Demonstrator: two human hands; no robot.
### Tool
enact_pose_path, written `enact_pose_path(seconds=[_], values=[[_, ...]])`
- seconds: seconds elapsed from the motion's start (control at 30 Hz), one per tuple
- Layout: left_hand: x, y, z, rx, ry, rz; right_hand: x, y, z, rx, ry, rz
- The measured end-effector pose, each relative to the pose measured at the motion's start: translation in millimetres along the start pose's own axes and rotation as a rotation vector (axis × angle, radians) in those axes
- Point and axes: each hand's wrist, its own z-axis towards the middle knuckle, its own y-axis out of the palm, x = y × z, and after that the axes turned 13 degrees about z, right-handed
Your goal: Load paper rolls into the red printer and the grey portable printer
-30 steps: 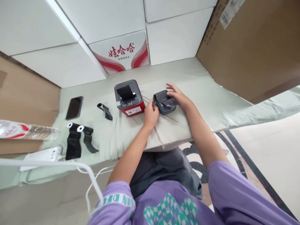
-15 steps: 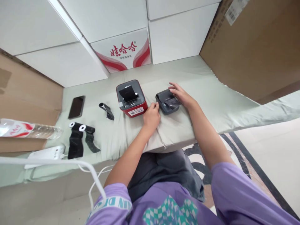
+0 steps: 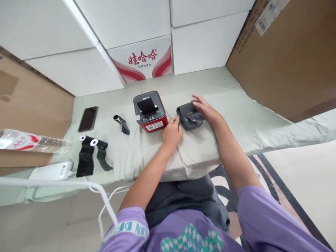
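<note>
A small dark grey portable printer (image 3: 187, 123) lies on the cloth-covered surface, with a strip of dark, shiny film (image 3: 196, 118) over its top right. My left hand (image 3: 172, 134) rests at its left side, fingers bent together and tips pressed against the casing. On the opposite edge is my right hand (image 3: 207, 110), its fingers stretched out and slightly apart, the nearer ones touching the printer's top right. Just left of my left hand stands a red and black label printer (image 3: 151, 117) with a black strip (image 3: 147, 106) sticking up from its top.
Left of the printers lie a small black roll (image 3: 122, 125), two longer black rolls (image 3: 86, 157), a phone (image 3: 88, 119) and a white power bank (image 3: 52, 171) with cable. A water bottle (image 3: 34, 141) is at far left. White boxes (image 3: 210, 42) and brown cartons (image 3: 294, 63) border the surface.
The view has shifted slightly, so everything on the surface appears a little further right. Both hands stay at the small printer with almost no visible movement.
</note>
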Motion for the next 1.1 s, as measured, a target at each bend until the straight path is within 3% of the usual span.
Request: enact_pose_path(seconds=[0.43,0.8,1.1], values=[[-1.0,-5.4,0.3,-0.048,0.0,-0.028,-4.1,1.3,-3.2,0.014,0.009,0.033],[1.9,-7.2,2.6,-0.086,0.107,0.239,-9.5,5.2,-6.0,0.024,0.036,0.007],[1.2,-4.2,3.4,-0.092,0.115,0.169,-9.1,7.0,-7.4,0.055,0.016,-0.054]])
